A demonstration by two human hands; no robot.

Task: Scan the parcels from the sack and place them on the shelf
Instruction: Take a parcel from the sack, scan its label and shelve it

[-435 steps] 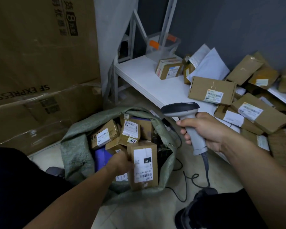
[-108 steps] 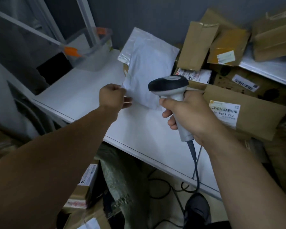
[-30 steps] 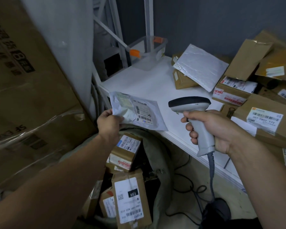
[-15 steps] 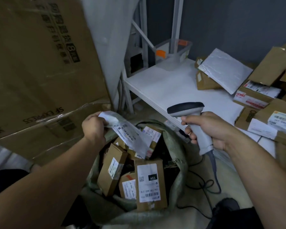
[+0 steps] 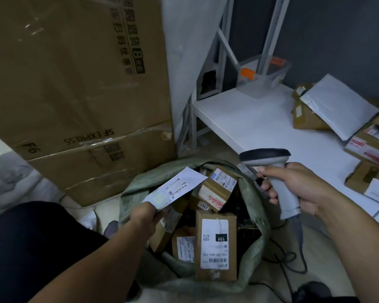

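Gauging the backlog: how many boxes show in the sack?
5: blue-label box rearmost, 2201 box below it, 15H box frontmost, small box beside it, fifth box under left hand. More probably buried.

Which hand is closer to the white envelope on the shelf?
Right. The right hand, gripping the scanner, is beside the shelf below the white envelope; the left hand is farther, over the sack.

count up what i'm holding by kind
flat white parcel, in the left hand: 1
barcode scanner, in the right hand: 1
total: 2
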